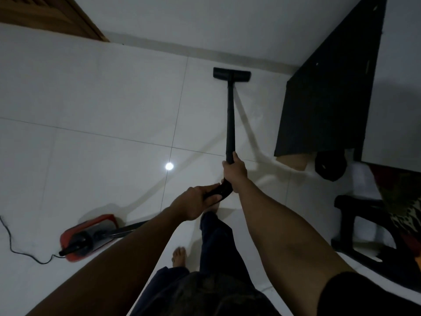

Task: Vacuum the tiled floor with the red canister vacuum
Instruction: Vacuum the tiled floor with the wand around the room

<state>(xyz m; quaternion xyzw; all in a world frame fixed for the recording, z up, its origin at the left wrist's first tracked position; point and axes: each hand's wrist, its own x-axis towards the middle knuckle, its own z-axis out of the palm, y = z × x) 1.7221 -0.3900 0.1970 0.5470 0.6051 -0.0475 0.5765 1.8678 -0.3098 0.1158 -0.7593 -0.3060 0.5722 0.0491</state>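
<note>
Our fingers are curled round the wand, right hand ahead of left hand; it points forward to the floor head near the wall, red canister vacuum at our left.

Dim, flat, greyish frame. One overhead lamp showed as a hard glare spot on the glossy tiled floor. The wand threw several faint shadows, fanning right and back-left. Dark cabinet crushed to black. Fisheye bending at edges, slight softness throughout.
</note>
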